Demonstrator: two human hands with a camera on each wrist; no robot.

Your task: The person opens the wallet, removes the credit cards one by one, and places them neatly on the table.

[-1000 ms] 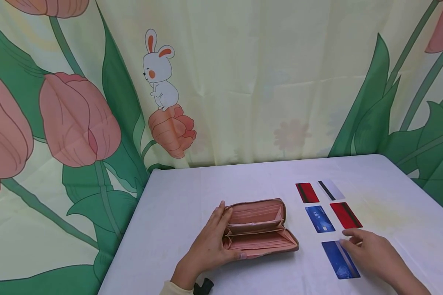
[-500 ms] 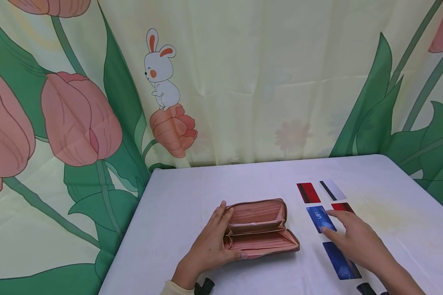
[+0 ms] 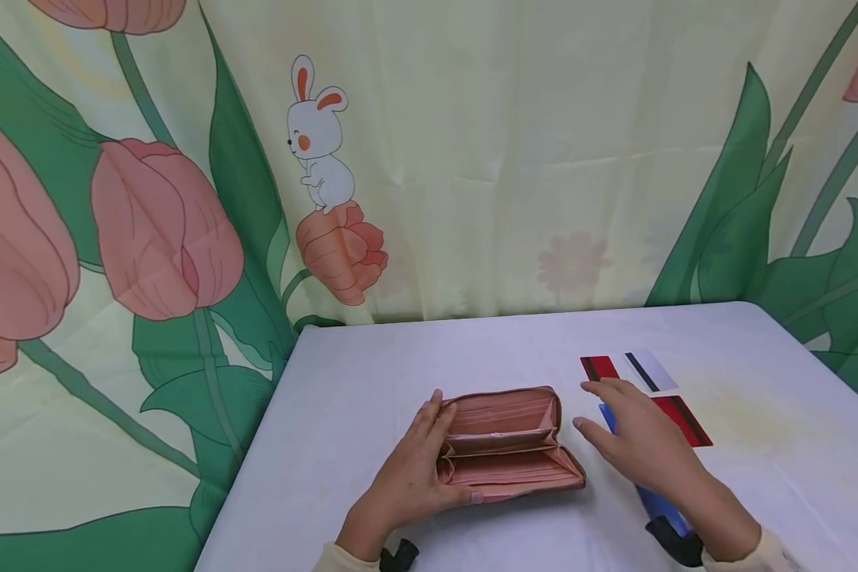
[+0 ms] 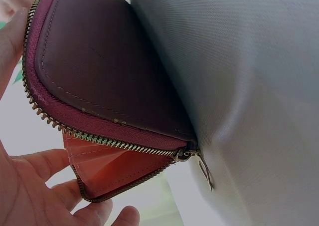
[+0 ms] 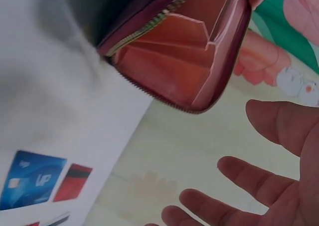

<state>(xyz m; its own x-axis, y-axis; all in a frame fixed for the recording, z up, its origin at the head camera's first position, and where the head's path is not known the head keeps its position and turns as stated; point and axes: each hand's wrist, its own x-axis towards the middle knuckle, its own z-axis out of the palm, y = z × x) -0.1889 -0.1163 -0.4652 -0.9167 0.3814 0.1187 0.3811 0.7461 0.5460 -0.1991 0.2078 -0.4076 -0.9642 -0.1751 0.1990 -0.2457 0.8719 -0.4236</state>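
A pink wallet (image 3: 500, 445) stands unzipped on the table, its pleated compartments facing up. My left hand (image 3: 409, 478) grips its left end, thumb along the front edge and fingers behind. The left wrist view shows its dark mauve outside (image 4: 99, 51) and brass zip pull (image 4: 204, 171). Just right of the wallet hovers my right hand (image 3: 643, 437), fingers spread and holding nothing. It overlaps a blue card (image 3: 605, 415), which shows whole in the right wrist view. Nearer the front, a second blue card (image 3: 663, 508) is partly hidden by my right wrist.
Behind my right hand lie a red card (image 3: 597, 366) and a pale card (image 3: 651, 371) with a dark stripe. Another red card (image 3: 684, 421) is beside the hand. The white-covered table (image 3: 372, 373) meets a tulip-and-rabbit curtain (image 3: 457, 159) at the back.
My right hand has moved left and away from me, from beside the front blue card, over the middle blue card, toward the wallet. The left hand keeps its hold.
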